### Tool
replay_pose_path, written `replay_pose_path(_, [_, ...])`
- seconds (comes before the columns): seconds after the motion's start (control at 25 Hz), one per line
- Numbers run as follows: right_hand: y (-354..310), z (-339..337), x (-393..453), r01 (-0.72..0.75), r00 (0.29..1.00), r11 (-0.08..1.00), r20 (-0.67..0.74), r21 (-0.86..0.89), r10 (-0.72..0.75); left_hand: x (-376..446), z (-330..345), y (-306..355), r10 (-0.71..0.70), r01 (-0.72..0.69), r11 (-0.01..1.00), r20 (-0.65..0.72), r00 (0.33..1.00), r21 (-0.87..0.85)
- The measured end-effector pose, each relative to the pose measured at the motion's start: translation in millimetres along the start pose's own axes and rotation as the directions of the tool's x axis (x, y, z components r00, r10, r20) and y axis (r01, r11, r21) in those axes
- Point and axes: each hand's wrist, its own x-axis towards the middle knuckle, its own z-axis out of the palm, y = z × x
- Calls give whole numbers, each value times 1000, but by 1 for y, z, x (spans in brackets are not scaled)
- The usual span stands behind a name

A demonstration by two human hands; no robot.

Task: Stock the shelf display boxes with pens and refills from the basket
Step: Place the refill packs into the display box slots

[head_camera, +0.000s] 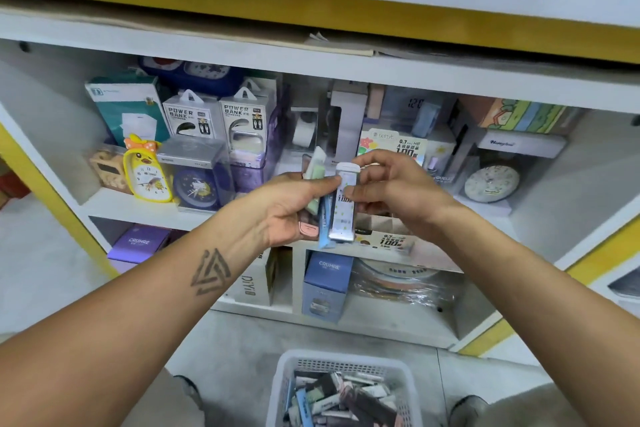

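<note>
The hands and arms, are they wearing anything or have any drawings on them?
Both hands, the left hand and the right hand, are bare: no gloves, rings or watch show. Both forearms are bare, no sleeves. The left forearm has a dark triangle tattoo.

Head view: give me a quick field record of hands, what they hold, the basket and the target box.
left hand: grips a bunch of refill packs
right hand: pinches the white refill case, upright, in front of the shelf
basket: white, on the floor below, holds many packs
display box: on the shelf edge, just behind the hands
placed yet: no, the case is in hand
</note>
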Motion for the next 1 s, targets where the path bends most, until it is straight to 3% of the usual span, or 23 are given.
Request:
replay_pose_path(0.12, [-2, -27, -4, 81, 975, 997, -211, 17, -76, 9, 11, -1, -22, 22, 1000, -68, 997, -10])
replay_pose_path(0.24, [2, -47, -8, 172, 925, 955, -292, -241, -241, 15, 14, -1, -27, 26, 1000, -117, 993, -10])
replay_pose_path(0.36, [15, -51, -6, 187, 916, 853, -228, -488, -331, 18, 13, -3, -6, 6, 1000, -118, 993, -2])
replay_pose_path(0.64, [32, -34, 6, 235, 905, 676, -97, -699, -415, 18, 5, -2, 11, -11, 1000, -97, 995, 5])
replay_pose_path(0.84, [27, -33, 9, 228, 871, 705, -182, -672, -456, 14, -3, -1, 23, -24, 1000, -80, 997, -9])
replay_pose_path(1.0, [35, -28, 6, 159, 947, 719, -101, -676, -305, 13, -3, -4, 36, -34, 999, -58, 998, 33])
